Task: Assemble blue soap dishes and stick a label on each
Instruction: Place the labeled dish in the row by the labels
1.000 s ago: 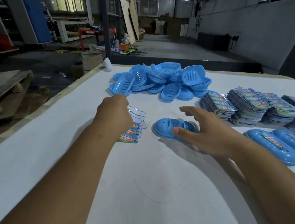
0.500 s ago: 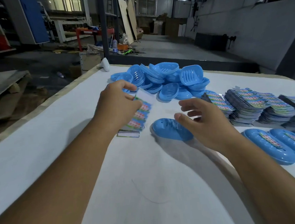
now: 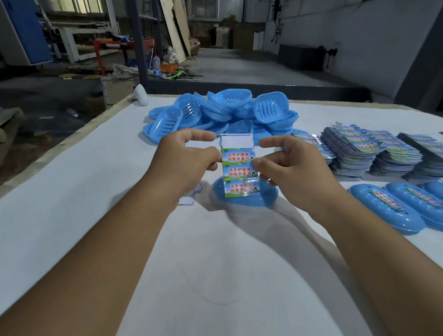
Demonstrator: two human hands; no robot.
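Label sheet (image 3: 239, 166) pinched between left hand (image 3: 188, 160) and right hand (image 3: 289, 167), raised above soap dish (image 3: 268, 198).

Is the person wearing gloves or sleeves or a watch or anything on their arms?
No. The left hand and right hand are both bare, with no gloves, rings or watch showing. Both forearms are bare too, with no sleeves as far up as the picture goes.

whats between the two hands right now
A label sheet, held up by both: left hand pinching its left edge, right hand its right edge. The head view shows it above the unlabelled blue soap dish.
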